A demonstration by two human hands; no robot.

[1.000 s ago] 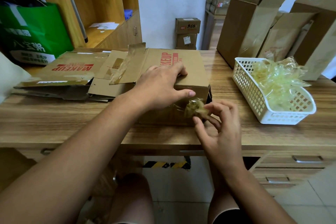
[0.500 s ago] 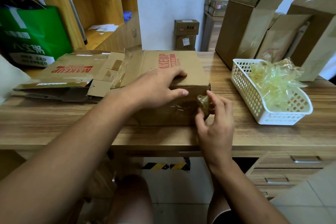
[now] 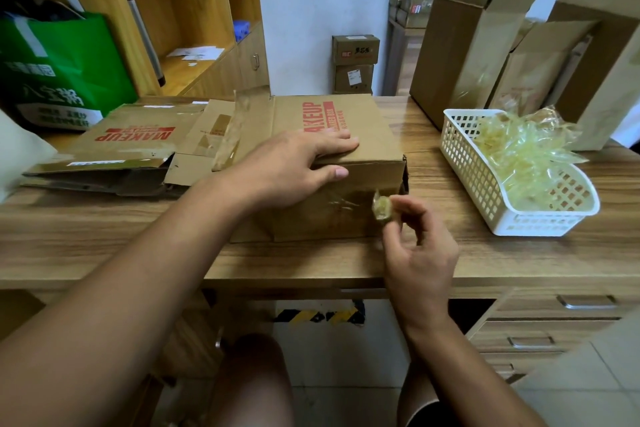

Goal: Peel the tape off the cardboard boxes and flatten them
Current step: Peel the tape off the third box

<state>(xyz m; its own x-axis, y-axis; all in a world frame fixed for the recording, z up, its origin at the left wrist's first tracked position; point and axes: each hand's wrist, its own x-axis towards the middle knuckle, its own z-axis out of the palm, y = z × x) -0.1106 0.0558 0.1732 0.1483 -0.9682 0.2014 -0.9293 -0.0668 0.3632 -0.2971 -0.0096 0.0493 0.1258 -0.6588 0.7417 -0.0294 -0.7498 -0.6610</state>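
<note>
Wood-grain desk (image 3: 104,246) with a smooth laminate top and a pale wall behind it, so that's the setup. Sitting near the front edge, about the middle, is the box (image 3: 374,128). It's plain brown corrugated cardboard with red MAKEUP print on top, standing square and not flattened, with a flap (image 3: 256,121) up on its left side. The left hand (image 3: 294,166) lies flat on top by the front edge, fingers straight and pressing down, thumb stretched along the front face. That face has a wrinkly, glossy patch of clear tape (image 3: 339,201) stuck on it. The right hand (image 3: 419,253) is just in front of the box's right corner, thumb and forefinger pinching a tape wad (image 3: 382,208), a crumpled yellowish ball, with the other fingers loosely curled. Can't tell whether the wad is joined to the tape on the box or already free. Right up against the box on the left is a pile of flattened boxes (image 3: 131,139), same brown card and red lettering, lying flat. Off to the right, apart from the box, a white plastic basket (image 3: 485,191) with lattice sides holds a heap of scrunched, see-through yellow tape scraps (image 3: 519,152). Behind the basket, tall boxes (image 3: 460,55) stand upright with their flaps open. Far left there's a green bag (image 3: 65,69) with white print, and a wooden shelf unit (image 3: 194,10) beside it.
</note>
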